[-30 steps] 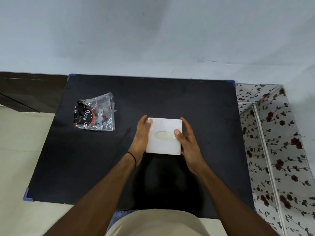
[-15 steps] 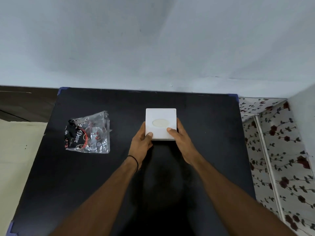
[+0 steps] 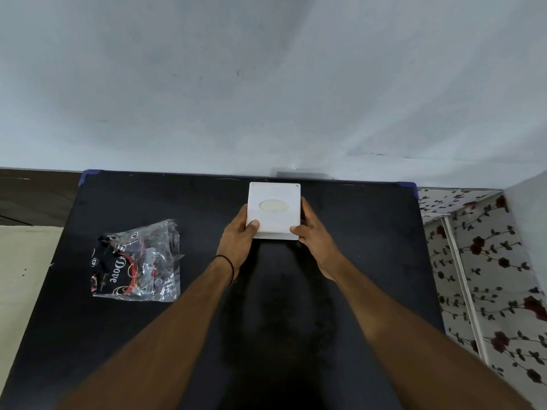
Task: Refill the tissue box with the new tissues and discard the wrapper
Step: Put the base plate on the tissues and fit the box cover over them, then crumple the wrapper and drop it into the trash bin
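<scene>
A square white tissue box [image 3: 274, 196] with an oval opening on top sits near the far edge of the black table [image 3: 370, 247]. Pale tissue shows through the oval. My left hand [image 3: 236, 238] grips the box's near left corner, thumb on top. My right hand [image 3: 313, 235] grips its near right corner and right side. A crumpled clear plastic wrapper [image 3: 139, 261] with black and red print lies flat on the table, well to the left of both hands, touched by neither.
A pale grey wall rises directly behind the table's far edge. A floral-patterned surface [image 3: 485, 276] with a white frame stands off the table's right side. Light floor and a dark baseboard lie to the left.
Both hands have pushed the tissue box away from me, from the table's middle to near its far edge. The wrapper has stayed where it was.
</scene>
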